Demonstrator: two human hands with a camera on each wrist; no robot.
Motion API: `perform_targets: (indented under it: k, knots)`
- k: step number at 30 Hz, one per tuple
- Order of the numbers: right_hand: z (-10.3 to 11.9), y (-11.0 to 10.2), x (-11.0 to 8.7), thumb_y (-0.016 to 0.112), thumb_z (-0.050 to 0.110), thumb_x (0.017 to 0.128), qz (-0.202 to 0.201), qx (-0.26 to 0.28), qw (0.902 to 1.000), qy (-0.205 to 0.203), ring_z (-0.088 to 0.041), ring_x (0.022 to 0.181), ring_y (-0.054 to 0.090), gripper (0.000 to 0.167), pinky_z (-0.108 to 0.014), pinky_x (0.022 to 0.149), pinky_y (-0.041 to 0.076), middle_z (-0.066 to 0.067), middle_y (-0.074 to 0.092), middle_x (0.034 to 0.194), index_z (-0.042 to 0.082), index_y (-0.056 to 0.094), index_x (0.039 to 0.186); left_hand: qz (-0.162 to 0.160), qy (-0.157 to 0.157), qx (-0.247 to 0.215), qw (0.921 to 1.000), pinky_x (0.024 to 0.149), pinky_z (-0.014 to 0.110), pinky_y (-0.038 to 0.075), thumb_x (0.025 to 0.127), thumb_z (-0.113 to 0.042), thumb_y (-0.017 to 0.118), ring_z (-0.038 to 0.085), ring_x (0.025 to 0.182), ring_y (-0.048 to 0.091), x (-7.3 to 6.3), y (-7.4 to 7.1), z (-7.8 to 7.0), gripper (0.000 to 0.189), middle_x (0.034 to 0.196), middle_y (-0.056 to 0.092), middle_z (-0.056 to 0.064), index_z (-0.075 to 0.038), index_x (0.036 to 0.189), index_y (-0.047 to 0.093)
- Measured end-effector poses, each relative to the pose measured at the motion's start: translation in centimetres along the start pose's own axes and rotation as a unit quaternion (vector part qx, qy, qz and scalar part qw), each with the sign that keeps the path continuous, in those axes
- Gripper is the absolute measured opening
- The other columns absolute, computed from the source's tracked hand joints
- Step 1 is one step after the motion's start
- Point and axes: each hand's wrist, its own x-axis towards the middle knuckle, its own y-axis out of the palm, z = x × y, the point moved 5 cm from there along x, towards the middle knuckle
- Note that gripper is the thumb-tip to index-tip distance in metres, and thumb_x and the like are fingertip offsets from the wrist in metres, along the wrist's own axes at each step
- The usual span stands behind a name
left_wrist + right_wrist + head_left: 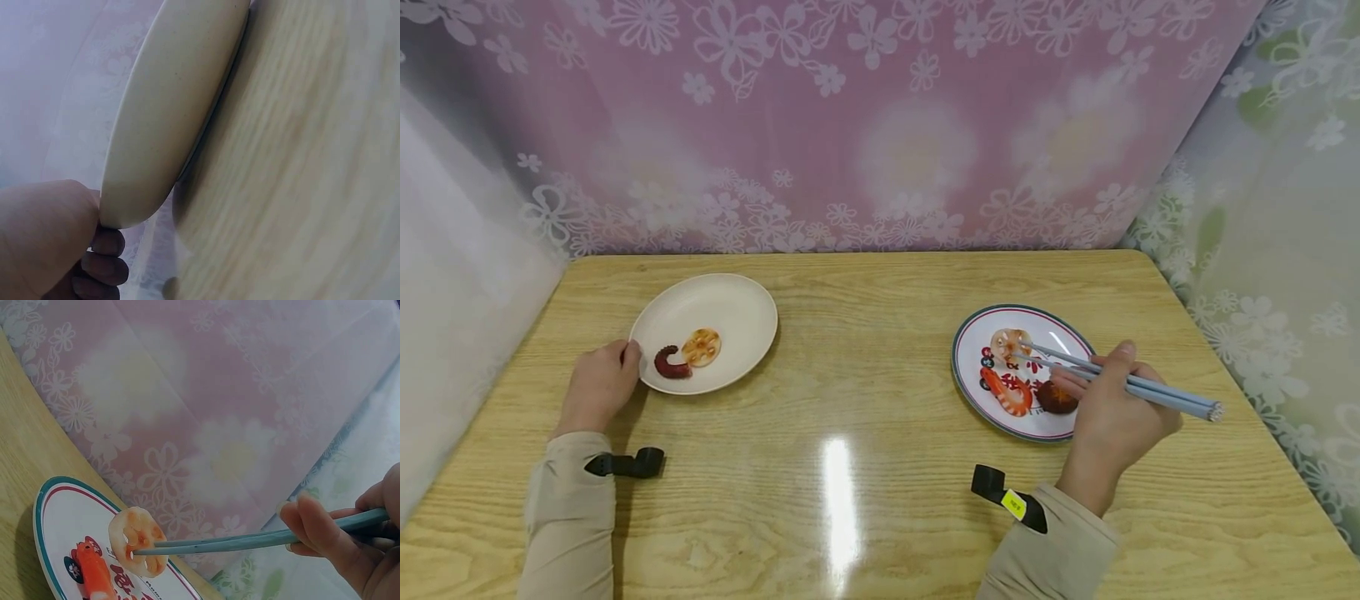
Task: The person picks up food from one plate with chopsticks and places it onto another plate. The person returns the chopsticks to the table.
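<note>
My left hand (601, 385) pinches the left rim of a cream plate (730, 312), thumb at the edge and fingertips below. On that plate lie a curled, dark red octopus tentacle (672, 363) and a browned lotus root slice (702, 347). Blue-grey chopsticks (1172, 398) rest in my right hand (1112, 421). Their tips meet another lotus root slice (139, 528), which looks tilted up above a white plate (1000, 321) with a green and red rim. Also on this plate are an orange shrimp (1009, 393) and a brown shiitake mushroom cap (1056, 398), partly behind my fingers.
Both plates stand on a wood-grain table (850, 358), far apart. A pink flowered curtain (850, 150) hangs behind it, with pale cloth at both sides. Black camera mounts (638, 463) sit on the wrists.
</note>
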Motion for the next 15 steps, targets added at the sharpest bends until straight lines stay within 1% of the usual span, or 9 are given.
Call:
perform_targets:
  k: [6, 15]
  knots:
    - [-0.10, 0.13, -0.06, 0.063, 0.030, 0.092, 0.004, 0.010, 0.9999, 0.006, -0.014, 0.046, 0.064, 0.034, -0.025, 0.043, 0.048, -0.004, 0.064, 0.060, 0.001, 0.065, 0.074, 0.006, 0.004, 0.002, 1.0000, 0.063, 0.046, 0.040, 0.104, -0.022, 0.027, 0.037, 0.073, 0.049, 0.16, 0.02, -0.13, 0.043, 0.077, 0.054, 0.023, 0.005, 0.085, 0.055]
    - [0.07, 0.55, -0.11, 0.062, 0.028, 0.093, 0.012, 0.015, 0.9996, -0.020, -0.014, 0.047, 0.065, 0.036, -0.026, 0.043, 0.048, -0.004, 0.064, 0.059, -0.002, 0.065, 0.075, 0.013, 0.000, 0.002, 0.9999, 0.067, 0.051, 0.042, 0.104, -0.022, 0.026, 0.040, 0.077, 0.050, 0.19, 0.09, -0.04, 0.043, 0.083, 0.055, 0.027, 0.006, 0.087, 0.054]
